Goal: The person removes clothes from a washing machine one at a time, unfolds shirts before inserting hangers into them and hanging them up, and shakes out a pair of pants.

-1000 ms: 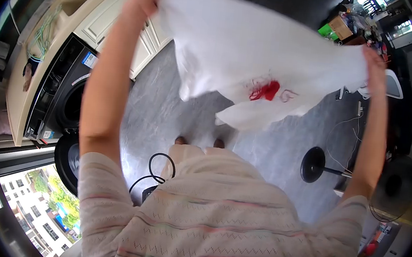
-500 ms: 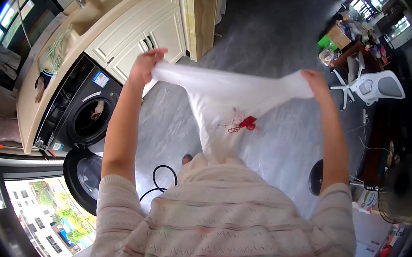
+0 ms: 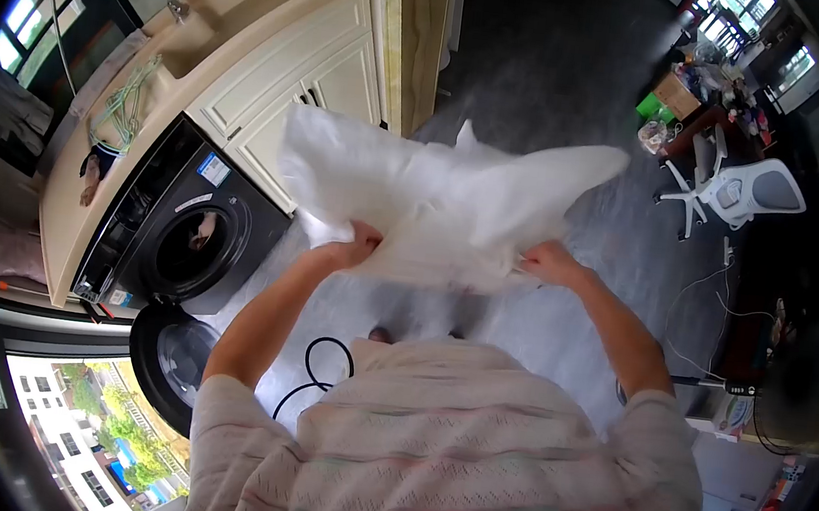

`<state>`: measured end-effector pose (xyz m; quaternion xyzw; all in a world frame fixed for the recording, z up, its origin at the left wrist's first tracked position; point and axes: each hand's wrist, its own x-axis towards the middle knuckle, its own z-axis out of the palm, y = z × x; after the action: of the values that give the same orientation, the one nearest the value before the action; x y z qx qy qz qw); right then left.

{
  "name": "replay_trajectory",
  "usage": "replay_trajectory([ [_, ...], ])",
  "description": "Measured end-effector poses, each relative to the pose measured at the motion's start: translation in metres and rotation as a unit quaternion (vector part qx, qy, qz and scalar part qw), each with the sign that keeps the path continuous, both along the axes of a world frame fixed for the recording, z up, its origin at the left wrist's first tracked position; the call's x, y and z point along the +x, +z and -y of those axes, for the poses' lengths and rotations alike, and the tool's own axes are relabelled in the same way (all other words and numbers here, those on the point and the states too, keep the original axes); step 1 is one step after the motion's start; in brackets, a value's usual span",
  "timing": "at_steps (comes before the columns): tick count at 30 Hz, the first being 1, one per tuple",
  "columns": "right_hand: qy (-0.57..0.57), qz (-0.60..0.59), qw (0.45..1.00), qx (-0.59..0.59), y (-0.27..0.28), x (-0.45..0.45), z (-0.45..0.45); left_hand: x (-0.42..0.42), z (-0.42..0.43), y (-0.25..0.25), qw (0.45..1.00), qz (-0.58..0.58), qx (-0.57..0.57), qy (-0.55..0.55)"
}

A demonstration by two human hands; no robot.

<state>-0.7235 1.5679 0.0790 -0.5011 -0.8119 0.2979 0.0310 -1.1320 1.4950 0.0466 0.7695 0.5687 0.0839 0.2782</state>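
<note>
A white shirt (image 3: 436, 193) billows out in front of my body, its far part lifted and blurred by motion. My left hand (image 3: 359, 242) is closed around its near left edge. At the near right edge, the fingers of my right hand (image 3: 551, 261) pinch the cloth. Between the two hands the fabric hangs in loose folds. The red print on it is not visible now.
To the left stands a dark front-loading washing machine (image 3: 208, 224), its round door (image 3: 174, 360) swung open and some cloth inside. A counter with a sink (image 3: 219, 21) runs above it. A black hose (image 3: 313, 370) lies on the floor. At right is a white office chair (image 3: 755, 192).
Both hands have come down towards my body and closer together, still gripping the shirt. The cloth was stretched taut and hanging down; now it flares up and away from me.
</note>
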Motion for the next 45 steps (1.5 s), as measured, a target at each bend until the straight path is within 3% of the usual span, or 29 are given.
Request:
replay_trajectory([
  [1,-0.010,-0.053,0.996,-0.067,-0.015,0.011,0.001,-0.007,0.016,-0.011,0.997,0.048,-0.056,0.027],
  [2,-0.065,-0.145,0.986,-0.058,-0.002,0.027,-0.011,-0.028,0.009,0.021,0.946,0.256,-0.052,0.192],
  [3,-0.156,-0.212,0.963,0.063,-0.001,0.049,-0.037,-0.049,0.002,0.053,0.828,0.468,0.007,0.309],
  [4,-0.204,-0.290,0.935,-0.024,0.091,0.038,-0.040,-0.079,-0.018,0.090,0.777,0.508,0.032,0.370],
  [5,-0.257,-0.399,0.880,0.012,0.135,0.034,-0.046,-0.072,-0.023,0.146,0.732,0.546,0.080,0.400],
  [6,-0.246,-0.467,0.849,0.003,0.137,0.029,-0.063,-0.081,-0.028,0.154,0.698,0.664,0.053,0.263],
  [7,-0.241,-0.531,0.812,-0.011,0.135,0.027,-0.070,-0.060,-0.030,0.167,0.671,0.691,0.072,0.258],
  [8,-0.315,-0.371,0.865,0.122,0.105,-0.012,-0.059,-0.034,-0.034,0.166,0.655,0.714,0.105,0.225],
  [9,-0.367,-0.196,0.873,0.256,0.079,-0.050,-0.053,0.000,-0.042,0.145,0.673,0.668,0.172,0.268],
  [13,-0.291,-0.330,0.897,0.034,0.087,-0.020,-0.059,-0.067,-0.045,0.099,0.747,0.562,0.053,0.350],
  [14,-0.269,-0.340,0.901,0.011,0.086,-0.023,-0.053,-0.109,-0.031,0.136,0.614,0.679,0.016,0.401],
  [15,-0.247,-0.350,0.903,-0.012,0.084,-0.027,-0.047,-0.106,-0.017,0.152,0.674,0.651,0.047,0.346],
  [17,-0.178,-0.346,0.921,0.030,0.086,-0.066,-0.045,-0.059,-0.040,0.128,0.722,0.611,0.027,0.324],
  [20,-0.097,-0.375,0.921,-0.023,0.106,-0.065,-0.047,-0.099,-0.049,0.133,0.755,0.551,0.143,0.327],
  [21,-0.147,-0.409,0.900,-0.045,0.108,-0.056,-0.045,-0.134,-0.042,0.139,0.675,0.618,0.130,0.382],
  [23,-0.225,-0.479,0.846,-0.068,0.126,-0.042,-0.066,-0.138,-0.033,0.137,0.689,0.588,0.152,0.395],
  [26,-0.097,-0.430,0.897,-0.039,0.163,-0.092,-0.055,-0.138,-0.040,0.151,0.850,0.404,0.081,0.327],
  [27,-0.078,-0.425,0.901,-0.051,0.182,-0.096,-0.057,-0.128,-0.035,0.165,0.922,0.220,0.095,0.303],
  [28,-0.044,-0.440,0.894,-0.073,0.194,-0.105,-0.057,-0.111,-0.032,0.186,0.958,0.026,0.107,0.264],
  [29,-0.019,-0.427,0.902,-0.065,0.204,-0.120,-0.051,-0.103,-0.030,0.196,0.955,-0.169,0.117,0.213],
  [30,0.006,-0.416,0.908,-0.055,0.209,-0.134,-0.046,-0.113,-0.039,0.183,0.951,-0.207,0.143,0.179],
  [31,0.088,-0.401,0.910,-0.064,0.201,-0.146,-0.056,-0.088,-0.037,0.186,0.968,-0.101,0.193,0.128],
  [32,0.099,-0.422,0.898,-0.074,0.217,-0.179,-0.032,-0.047,-0.034,0.191,0.968,0.006,0.239,0.076],
  [34,0.158,-0.402,0.896,-0.100,0.225,-0.206,-0.022,0.011,-0.036,0.198,0.976,0.219,-0.001,0.012],
  [37,0.230,-0.490,0.840,-0.037,0.222,-0.214,-0.033,0.034,-0.037,0.193,0.906,0.407,-0.033,0.111],
  [39,0.125,-0.494,0.856,-0.083,0.222,-0.181,-0.036,0.029,-0.031,0.204,0.837,0.531,-0.007,0.131],
  [41,0.060,-0.502,0.856,-0.107,0.163,-0.146,-0.070,0.017,-0.025,0.221,0.777,0.617,0.002,0.124],
  [43,0.068,-0.360,0.923,-0.114,0.060,-0.115,-0.082,0.011,-0.023,0.235,0.764,0.643,0.020,0.057],
  [45,0.055,-0.314,0.930,-0.183,-0.017,-0.112,-0.080,0.000,-0.027,0.240,0.736,0.676,-0.011,-0.016],
])
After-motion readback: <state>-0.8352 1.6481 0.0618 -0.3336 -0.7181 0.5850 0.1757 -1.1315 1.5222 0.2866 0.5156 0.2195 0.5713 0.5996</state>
